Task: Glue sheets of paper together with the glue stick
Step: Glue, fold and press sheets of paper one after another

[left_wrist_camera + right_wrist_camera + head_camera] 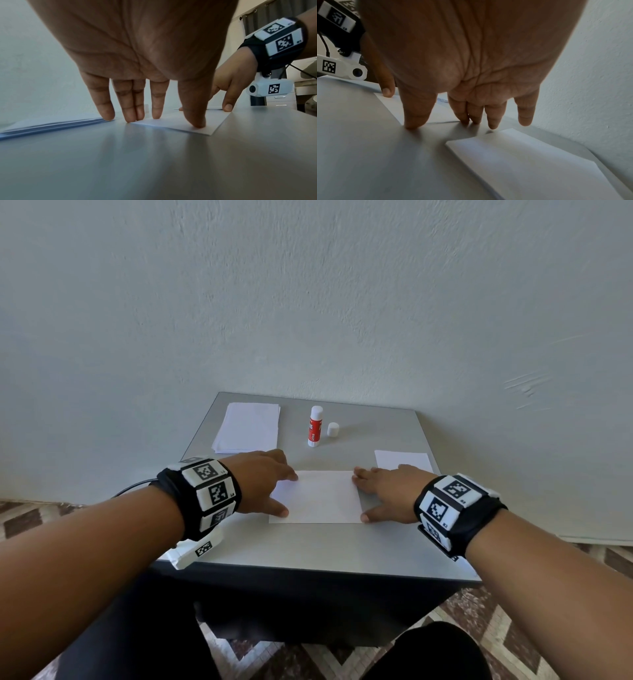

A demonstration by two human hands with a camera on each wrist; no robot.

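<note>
Grey table (394, 433): red-labelled glue stick (314, 426), writing unreadable, cap (333, 429) beside.

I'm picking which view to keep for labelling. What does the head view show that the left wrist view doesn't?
Only the head view shows the glue stick, its cap standing beside it, and the sheet at the far right. Only the left wrist view shows the left hand's fingertips touching the paper. Both show the centre sheet, the paper stack, the right hand and the table.
</note>
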